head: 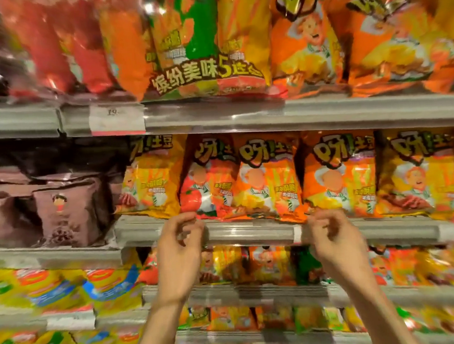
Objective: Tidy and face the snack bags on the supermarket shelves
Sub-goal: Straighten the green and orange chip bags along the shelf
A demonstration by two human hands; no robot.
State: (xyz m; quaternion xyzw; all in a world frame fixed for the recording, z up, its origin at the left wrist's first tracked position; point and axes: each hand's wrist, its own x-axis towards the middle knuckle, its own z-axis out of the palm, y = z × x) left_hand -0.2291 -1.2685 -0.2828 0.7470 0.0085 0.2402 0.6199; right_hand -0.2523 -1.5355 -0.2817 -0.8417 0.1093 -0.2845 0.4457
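1. On the middle shelf [251,230] stands a row of orange and yellow snack bags; the two central ones, a red-orange bag [207,178] and an orange bag [268,177], lean against each other, upright and facing outward, their bottom edges hanging slightly over the shelf lip.
2. Just below those bottom edges, the left hand [181,241] is raised before the shelf rail, fingers loosely curled, fingertips near the lower corner of the red-orange bag; it seems to hold nothing, though blur makes contact hard to judge.
3. At the right, the right hand [332,235] is likewise raised with fingers loosely curled, just under the seam between the orange bag and the next orange bag [338,172]; nothing is gripped in it.
4. Beside these, a yellow bag [151,177] stands at the left and another yellow bag [419,171] at the right.
5. Farther left sit brown packets [64,207]; above, a large multipack [197,39] rests over a price label [117,119]; lower shelves carry more bright bags.
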